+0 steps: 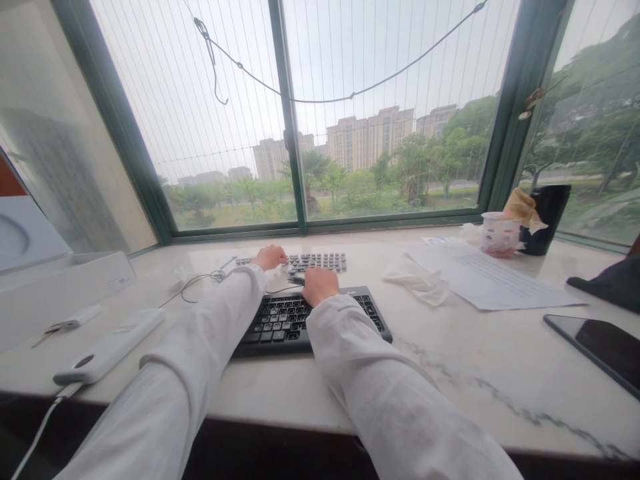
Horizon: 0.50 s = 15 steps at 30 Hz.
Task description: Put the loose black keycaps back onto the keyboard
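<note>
A black keyboard (280,321) lies on the pale marble sill, many of its key sockets bare and some keycaps in place at the lower left. Beyond it, loose keycaps (325,261) are laid out in rows. My left hand (270,257) reaches over the left part of these rows, fingers bent together at the keycaps; whatever they pinch is too small to make out. Above the keyboard's back edge, my right hand (320,285) is closed on a small dark tool (296,281) pointing left. Its exact kind is unclear. A bit of white tissue lies between the hands.
A white power bank (113,347) with a cable, a key (55,330) and a thin wire (197,283) are on the left. To the right are crumpled tissue (417,281), printed paper (493,277), a cup (500,233) and a phone (597,347). A window stands behind.
</note>
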Each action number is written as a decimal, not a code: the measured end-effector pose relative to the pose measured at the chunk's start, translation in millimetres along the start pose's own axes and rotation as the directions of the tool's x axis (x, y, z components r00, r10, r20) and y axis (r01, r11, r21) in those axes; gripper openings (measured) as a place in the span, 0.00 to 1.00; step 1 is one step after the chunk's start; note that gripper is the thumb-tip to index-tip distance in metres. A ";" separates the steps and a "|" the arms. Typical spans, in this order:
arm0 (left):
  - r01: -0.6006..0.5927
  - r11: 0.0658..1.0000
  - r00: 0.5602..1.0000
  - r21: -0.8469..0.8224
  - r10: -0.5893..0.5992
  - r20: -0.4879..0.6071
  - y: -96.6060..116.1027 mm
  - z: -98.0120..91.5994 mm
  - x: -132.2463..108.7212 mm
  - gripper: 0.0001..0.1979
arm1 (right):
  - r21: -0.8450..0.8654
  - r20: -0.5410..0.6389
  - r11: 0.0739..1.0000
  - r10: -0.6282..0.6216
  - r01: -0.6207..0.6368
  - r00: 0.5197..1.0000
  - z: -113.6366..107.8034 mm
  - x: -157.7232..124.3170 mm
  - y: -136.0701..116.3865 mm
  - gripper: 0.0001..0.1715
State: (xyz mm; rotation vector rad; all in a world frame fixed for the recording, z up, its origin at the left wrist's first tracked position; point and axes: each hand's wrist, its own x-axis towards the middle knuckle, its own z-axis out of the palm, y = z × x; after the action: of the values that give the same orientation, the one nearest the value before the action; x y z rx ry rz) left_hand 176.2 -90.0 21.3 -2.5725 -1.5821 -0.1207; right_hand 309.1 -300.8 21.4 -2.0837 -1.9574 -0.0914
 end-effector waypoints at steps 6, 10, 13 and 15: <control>0.014 1.000 1.000 0.001 -0.014 -0.024 -0.5 -1.2 -1.3 0.15 | 0.003 0.001 1.000 -0.001 0.001 1.000 0.6 1.1 0.2 0.16; 0.018 1.000 0.999 0.005 -0.018 -0.028 0.0 -6.9 -5.2 0.15 | 0.005 -0.001 1.000 -0.004 0.004 1.000 1.5 1.4 0.9 0.16; -0.005 1.000 0.999 0.008 0.005 -0.037 1.4 -17.3 -12.4 0.14 | -0.007 -0.005 1.000 -0.003 0.003 1.000 0.2 0.0 0.7 0.16; -0.033 0.999 0.998 0.018 0.034 -0.055 2.0 -27.6 -20.3 0.14 | -0.011 -0.010 1.000 -0.003 0.003 1.000 -1.4 -1.2 0.1 0.16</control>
State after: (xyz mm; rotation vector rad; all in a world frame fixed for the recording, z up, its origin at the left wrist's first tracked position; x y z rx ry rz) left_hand 168.7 -112.7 45.9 -2.5584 -1.5140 -0.1727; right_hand 309.2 -302.4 22.4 -2.0832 -1.9581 -0.1131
